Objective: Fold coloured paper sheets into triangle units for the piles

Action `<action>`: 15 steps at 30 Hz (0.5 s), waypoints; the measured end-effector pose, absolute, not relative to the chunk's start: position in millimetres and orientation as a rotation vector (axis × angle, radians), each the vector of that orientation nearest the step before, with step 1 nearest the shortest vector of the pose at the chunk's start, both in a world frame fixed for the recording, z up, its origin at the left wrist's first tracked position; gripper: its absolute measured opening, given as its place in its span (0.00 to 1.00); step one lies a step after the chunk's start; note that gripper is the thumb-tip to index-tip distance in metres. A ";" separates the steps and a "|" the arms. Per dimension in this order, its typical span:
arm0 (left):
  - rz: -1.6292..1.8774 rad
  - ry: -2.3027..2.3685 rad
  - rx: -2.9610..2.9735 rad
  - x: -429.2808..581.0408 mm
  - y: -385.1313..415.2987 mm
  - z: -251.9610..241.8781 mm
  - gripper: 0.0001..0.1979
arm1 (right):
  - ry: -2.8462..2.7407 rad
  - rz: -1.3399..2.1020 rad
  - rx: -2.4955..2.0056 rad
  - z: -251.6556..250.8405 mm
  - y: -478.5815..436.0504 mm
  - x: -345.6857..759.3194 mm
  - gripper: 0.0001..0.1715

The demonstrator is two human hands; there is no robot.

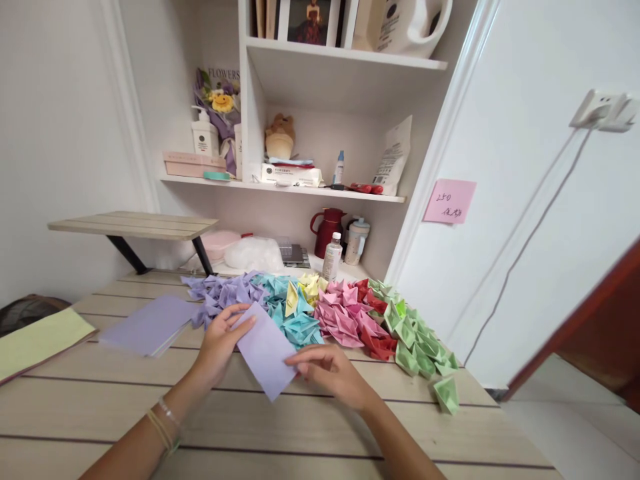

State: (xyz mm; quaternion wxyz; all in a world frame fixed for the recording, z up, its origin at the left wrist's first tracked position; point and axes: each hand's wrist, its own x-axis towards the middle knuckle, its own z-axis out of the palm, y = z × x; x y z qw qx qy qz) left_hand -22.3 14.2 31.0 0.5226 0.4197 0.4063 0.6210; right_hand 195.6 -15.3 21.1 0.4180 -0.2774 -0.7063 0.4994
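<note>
Left hand (223, 341): grip clamped on lilac sheet (267, 353) by far left edge, thumb on top. Right hand (334, 375): fingertips at sheet's right edge; can't tell if grip pinches. Sheet held over mid bench (240, 423), near side of folded-paper pile (340, 317). Lilac stack (147, 325) left, yellow paper (40, 340) farther left; green folded pieces (421, 341) at pile's right.

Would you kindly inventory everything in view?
Table: one, pale wood, below
Sheet: one, lilac, centre
Sheet stack: one, lilac, table left
Yellow stack: one, yellow-topped, far left
Folded papers: many, mixed colours, table back
Stand: one, pale wood, back left
Bottle: one, clear, behind folded papers
Jug: one, red, behind bottle
Tumbler: one, cream, beside jug
Shelf unit: one, white, back, holding assorted goods
Note: one, pink, right wall
Socket: one, white, right wall
Left hand, right hand: two, bare, at sheet
</note>
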 end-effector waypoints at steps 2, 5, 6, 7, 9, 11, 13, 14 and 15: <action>1.544 0.928 0.901 -20.2 13.2 29.4 0.23 | -1.822 1.286 -0.657 21.5 -19.1 192.1 0.15; 1.560 0.812 0.772 -16.1 10.5 29.7 0.25 | -1.815 1.273 -0.620 17.6 -20.8 188.2 0.20; 1.549 0.786 0.762 -15.0 9.7 30.1 0.24 | -1.821 1.258 -0.613 15.7 -20.3 187.8 0.20; 1.532 0.774 0.772 -14.0 9.1 30.4 0.24 | -1.831 1.239 -0.608 13.9 -19.6 187.8 0.21; 1.487 0.791 0.832 -13.0 8.2 30.7 0.25 | -1.857 1.200 -0.609 11.3 -18.0 188.9 0.21; 1.435 0.820 0.897 -12.8 7.6 30.8 0.27 | -1.873 1.143 -0.623 10.9 -17.0 190.5 0.24; 1.379 0.853 0.933 -12.8 6.8 30.6 0.28 | -1.891 1.046 -0.649 12.6 -16.5 192.0 0.27; 1.346 0.865 0.949 -12.5 6.3 30.2 0.29 | -1.900 0.990 -0.670 14.0 -16.4 192.5 0.29; 1.306 0.869 0.970 -12.0 5.7 29.6 0.31 | -1.910 0.936 -0.697 15.5 -16.4 193.0 0.29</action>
